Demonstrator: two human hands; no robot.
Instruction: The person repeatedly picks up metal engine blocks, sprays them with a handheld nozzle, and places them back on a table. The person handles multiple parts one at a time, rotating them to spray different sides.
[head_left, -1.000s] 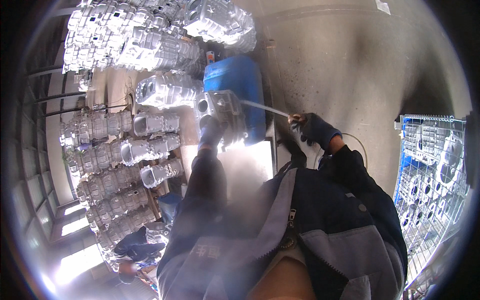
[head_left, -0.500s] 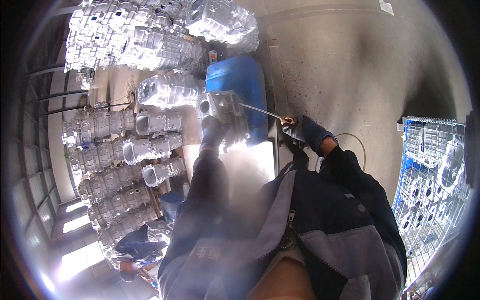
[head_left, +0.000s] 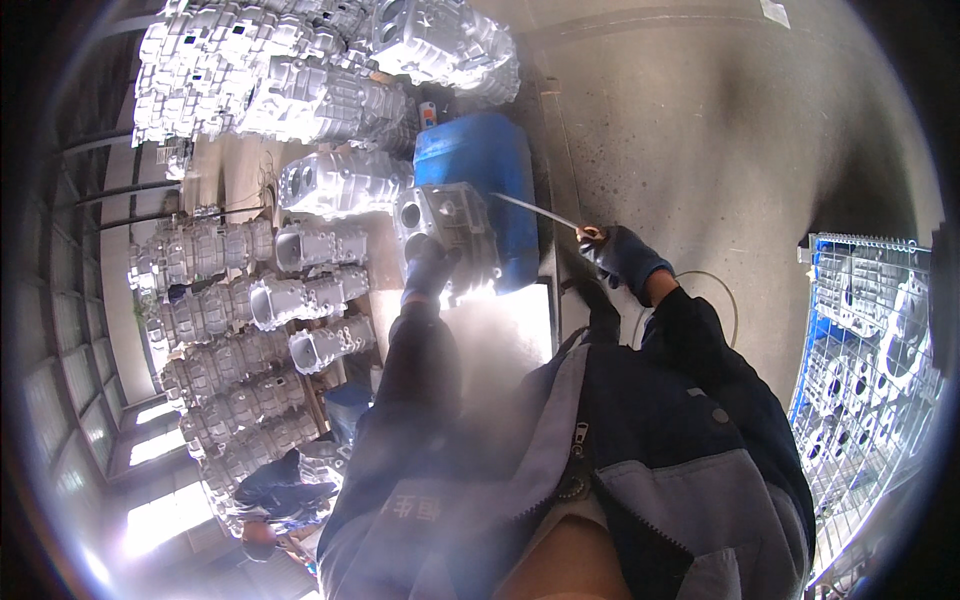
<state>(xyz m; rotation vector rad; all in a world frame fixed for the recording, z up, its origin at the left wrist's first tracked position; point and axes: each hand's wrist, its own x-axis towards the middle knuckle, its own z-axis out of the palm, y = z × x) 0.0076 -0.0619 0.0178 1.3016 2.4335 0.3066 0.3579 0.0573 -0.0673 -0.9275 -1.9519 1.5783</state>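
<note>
A grey cast-metal housing (head_left: 466,222) with round openings stands in front of me, beside a blue plastic drum (head_left: 485,145). My left hand (head_left: 426,272), in a dark glove, grips the near left side of this housing; its fingertips are partly hidden. In my gloved right hand (head_left: 622,262), fingers closed, is a long thin metal rod (head_left: 535,209) with an orange-brown end at the grip. The rod points left over the drum, its tip close to the housing's right side but seemingly apart from it. Its exact kind I cannot tell.
Rows of similar castings (head_left: 325,185) line the left, with stacks (head_left: 230,75) behind. A wire cage (head_left: 870,350) of castings stands at the right. At lower left a person (head_left: 275,495) bends over parts. A hose (head_left: 732,300) loops on the floor (head_left: 690,150).
My right hand has drawn back to the right, and the rod's tip has moved away from the housing. My left hand keeps its place on the housing.
</note>
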